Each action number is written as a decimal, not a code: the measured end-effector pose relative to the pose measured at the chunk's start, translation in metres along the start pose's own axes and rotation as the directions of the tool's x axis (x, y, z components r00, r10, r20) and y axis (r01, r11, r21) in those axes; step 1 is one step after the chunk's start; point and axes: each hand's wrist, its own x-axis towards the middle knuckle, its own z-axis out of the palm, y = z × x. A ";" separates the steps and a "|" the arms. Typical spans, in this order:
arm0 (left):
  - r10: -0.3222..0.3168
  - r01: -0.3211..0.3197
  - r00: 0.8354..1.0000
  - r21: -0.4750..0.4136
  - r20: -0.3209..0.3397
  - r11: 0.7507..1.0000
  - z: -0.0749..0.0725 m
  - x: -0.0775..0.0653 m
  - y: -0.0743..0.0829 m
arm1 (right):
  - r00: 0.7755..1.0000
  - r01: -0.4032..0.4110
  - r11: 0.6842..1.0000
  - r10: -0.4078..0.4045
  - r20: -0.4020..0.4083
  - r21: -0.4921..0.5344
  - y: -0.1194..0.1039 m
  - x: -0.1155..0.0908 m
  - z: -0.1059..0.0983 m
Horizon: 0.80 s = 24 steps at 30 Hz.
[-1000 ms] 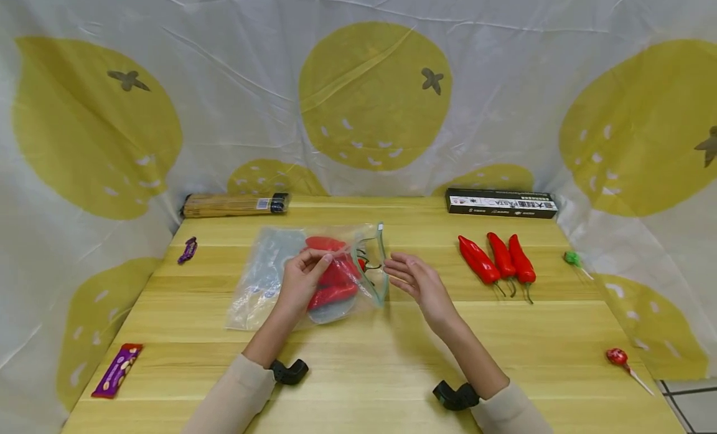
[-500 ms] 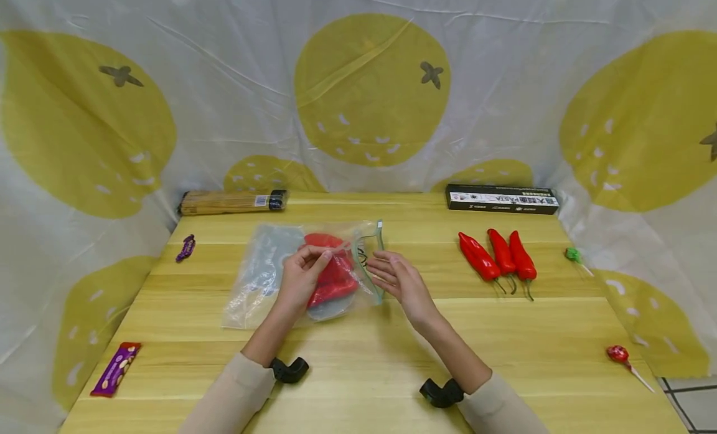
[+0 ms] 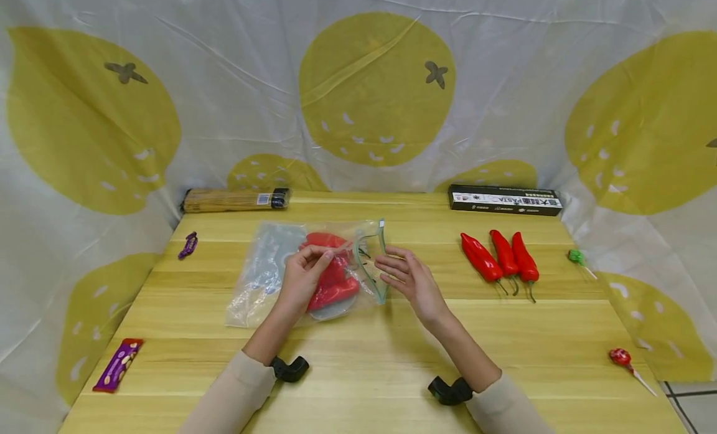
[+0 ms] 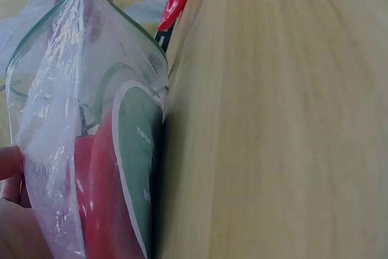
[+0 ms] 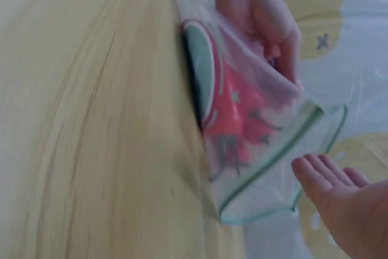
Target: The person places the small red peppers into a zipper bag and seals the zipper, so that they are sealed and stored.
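A clear zip bag [image 3: 263, 297] with a green-edged mouth lies on the wooden table, several red chili peppers [image 3: 333, 284] inside it. My left hand [image 3: 302, 278] pinches the bag's upper layer between thumb and fingers, lifting it so the mouth gapes toward the right. At that mouth, my right hand [image 3: 417, 284] holds nothing, its fingers extended and the fingertips right by the green rim. In the right wrist view the pepper stems [image 5: 230, 150] point toward the opening. Three more red chili peppers [image 3: 504, 256] lie side by side to the right of the bag.
A pasta box [image 3: 504, 200] stands at the back right, and a bundle of long thin sticks [image 3: 235, 200] at the back left. Wrapped candy [image 3: 188, 245] and a purple bar [image 3: 118, 365] lie left. Green [image 3: 577, 257] and red lollipops [image 3: 620, 357] lie right.
My right hand moved left into the bag's mouth, then drew back slightly to the right. The left hand keeps its pinch on the bag, and the peppers inside shifted a little.
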 end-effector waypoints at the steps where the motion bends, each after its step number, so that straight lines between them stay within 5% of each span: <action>1: -0.003 0.003 1.000 0.002 0.000 1.000 0.000 0.000 0.000 | 1.000 0.011 1.000 -0.011 -0.007 -0.011 -0.002 -0.003 -0.005; 6: -0.021 0.021 1.000 0.003 -0.008 1.000 0.001 0.000 0.002 | 0.992 0.033 0.984 -0.053 -0.111 -0.177 -0.009 -0.025 -0.037; 9: -0.020 0.020 1.000 -0.008 -0.009 1.000 0.001 0.000 0.002 | 0.973 -0.010 0.927 -0.078 -0.218 -0.376 -0.013 -0.040 -0.062; 15: -0.038 0.038 0.999 -0.027 -0.011 0.999 0.002 0.000 0.003 | 0.900 -0.238 0.663 -0.124 -0.417 -0.710 -0.022 -0.071 -0.114; 20: -0.058 0.058 0.998 -0.015 -0.007 0.998 0.001 -0.001 0.003 | 0.851 -0.389 0.473 -0.143 -0.505 -0.790 -0.024 -0.090 -0.143; 24: -0.062 0.062 0.998 -0.005 -0.006 0.998 0.000 -0.002 0.003 | 0.843 -0.430 0.421 -0.130 -0.523 -0.798 -0.021 -0.093 -0.156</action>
